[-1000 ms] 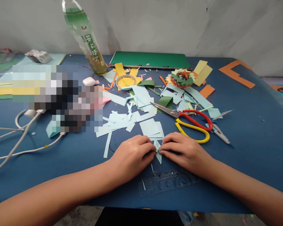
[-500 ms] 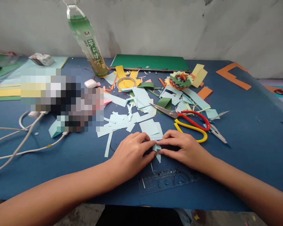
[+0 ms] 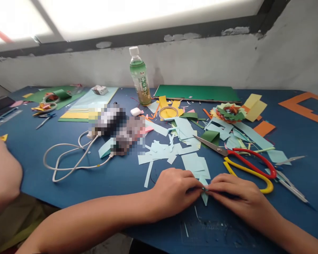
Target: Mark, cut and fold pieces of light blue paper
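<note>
Between my two hands is a small folded piece of light blue paper (image 3: 205, 199), its pointed ends showing above and below my fingertips. My left hand (image 3: 175, 190) pinches it from the left with thumb and forefinger. From the right, my right hand (image 3: 235, 195) pinches the same paper, so the fingertips of both hands nearly meet. Just beyond lie light blue paper squares (image 3: 194, 165). Scissors (image 3: 225, 151) with one red and one yellow handle rest open beyond my right hand. A clear plastic ruler (image 3: 214, 233) lies nearest me.
Paper scraps (image 3: 159, 151) spread over the blue table (image 3: 76, 190). Behind them stand a green-labelled bottle (image 3: 140, 79) and a roll of tape (image 3: 169, 113). A folded paper ring (image 3: 229, 112) sits right. White cables (image 3: 69, 176) loop at left, near another person's arm (image 3: 2, 173).
My view has tilted up and turned left, bringing the window and another person's arm in. Both hands still pinch the folded paper, whose middle now looks pressed narrower.
</note>
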`<control>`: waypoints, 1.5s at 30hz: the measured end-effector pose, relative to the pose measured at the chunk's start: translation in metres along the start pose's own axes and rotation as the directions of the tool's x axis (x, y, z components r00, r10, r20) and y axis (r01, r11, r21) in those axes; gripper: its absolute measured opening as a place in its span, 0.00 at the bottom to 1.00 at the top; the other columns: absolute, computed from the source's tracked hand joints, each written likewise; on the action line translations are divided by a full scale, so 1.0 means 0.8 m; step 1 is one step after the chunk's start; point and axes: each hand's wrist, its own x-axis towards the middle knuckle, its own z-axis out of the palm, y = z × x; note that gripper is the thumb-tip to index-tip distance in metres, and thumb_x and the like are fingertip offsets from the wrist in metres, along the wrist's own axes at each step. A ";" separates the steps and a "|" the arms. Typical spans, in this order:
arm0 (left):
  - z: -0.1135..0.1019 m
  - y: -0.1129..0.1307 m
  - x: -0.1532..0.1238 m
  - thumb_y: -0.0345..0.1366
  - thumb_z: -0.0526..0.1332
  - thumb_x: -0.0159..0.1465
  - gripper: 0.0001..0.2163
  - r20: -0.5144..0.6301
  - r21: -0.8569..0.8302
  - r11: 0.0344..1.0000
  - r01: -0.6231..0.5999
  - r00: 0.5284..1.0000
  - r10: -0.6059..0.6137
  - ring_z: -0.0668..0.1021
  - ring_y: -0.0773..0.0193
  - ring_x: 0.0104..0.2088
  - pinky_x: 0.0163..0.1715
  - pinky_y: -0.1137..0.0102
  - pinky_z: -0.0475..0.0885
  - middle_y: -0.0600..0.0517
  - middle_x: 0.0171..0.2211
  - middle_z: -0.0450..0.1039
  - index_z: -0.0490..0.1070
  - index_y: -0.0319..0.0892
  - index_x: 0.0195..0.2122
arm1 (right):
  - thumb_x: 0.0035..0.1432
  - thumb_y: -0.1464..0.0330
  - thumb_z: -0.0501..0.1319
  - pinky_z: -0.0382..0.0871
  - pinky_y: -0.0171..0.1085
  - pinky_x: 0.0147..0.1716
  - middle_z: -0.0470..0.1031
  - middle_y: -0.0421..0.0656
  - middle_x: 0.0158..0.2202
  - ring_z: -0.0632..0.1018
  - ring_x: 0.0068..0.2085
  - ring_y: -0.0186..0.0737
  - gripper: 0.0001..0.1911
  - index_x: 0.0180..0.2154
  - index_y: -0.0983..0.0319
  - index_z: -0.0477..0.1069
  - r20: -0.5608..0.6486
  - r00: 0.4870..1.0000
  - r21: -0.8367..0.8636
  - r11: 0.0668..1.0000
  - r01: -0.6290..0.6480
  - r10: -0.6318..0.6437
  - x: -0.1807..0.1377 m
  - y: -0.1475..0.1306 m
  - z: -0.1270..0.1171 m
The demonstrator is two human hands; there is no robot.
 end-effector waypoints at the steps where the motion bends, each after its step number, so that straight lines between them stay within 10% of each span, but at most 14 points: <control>1: 0.000 0.000 0.000 0.34 0.57 0.61 0.07 -0.025 -0.045 0.999 0.008 1.000 -0.009 0.77 0.66 0.28 0.26 0.72 0.67 0.53 0.29 0.77 0.75 0.43 0.36 | 0.56 0.69 0.58 0.74 0.32 0.27 0.77 0.42 0.27 0.78 0.28 0.38 0.07 0.31 0.59 0.76 -0.030 0.999 0.033 0.999 -0.015 0.016 0.000 -0.002 -0.001; 16: -0.015 0.016 0.010 0.28 0.62 0.54 0.05 -0.006 -0.655 0.704 0.274 0.930 -0.368 0.77 0.68 0.27 0.21 0.78 0.69 0.52 0.27 0.77 0.76 0.39 0.32 | 0.48 0.63 0.66 0.77 0.32 0.27 0.80 0.41 0.26 0.80 0.27 0.40 0.06 0.27 0.57 0.78 -0.174 0.933 0.251 0.931 -0.266 0.314 0.004 -0.024 -0.003; 28: -0.010 0.014 0.012 0.31 0.61 0.58 0.04 -0.097 -0.580 0.798 0.162 0.959 -0.266 0.77 0.66 0.33 0.26 0.76 0.72 0.49 0.33 0.76 0.75 0.40 0.31 | 0.53 0.73 0.63 0.74 0.38 0.33 0.77 0.41 0.29 0.77 0.32 0.38 0.05 0.32 0.57 0.75 -0.254 0.965 0.158 0.987 -0.023 0.063 0.003 -0.018 -0.001; 40: -0.007 0.018 0.015 0.34 0.63 0.57 0.07 0.075 -0.659 0.689 0.300 0.939 -0.337 0.78 0.67 0.31 0.25 0.78 0.72 0.52 0.30 0.76 0.74 0.40 0.37 | 0.51 0.69 0.64 0.75 0.32 0.34 0.77 0.39 0.30 0.78 0.33 0.34 0.07 0.35 0.59 0.73 -0.080 0.909 0.488 0.811 -0.323 0.410 -0.001 -0.023 0.003; 45: -0.047 -0.013 0.017 0.35 0.62 0.57 0.11 -0.082 -0.286 0.951 0.120 0.985 -0.149 0.74 0.61 0.43 0.41 0.67 0.72 0.47 0.43 0.72 0.71 0.40 0.41 | 0.50 0.67 0.65 0.75 0.31 0.34 0.77 0.39 0.32 0.78 0.32 0.35 0.07 0.35 0.59 0.73 -0.103 0.873 0.416 0.818 -0.397 0.476 -0.005 -0.019 0.000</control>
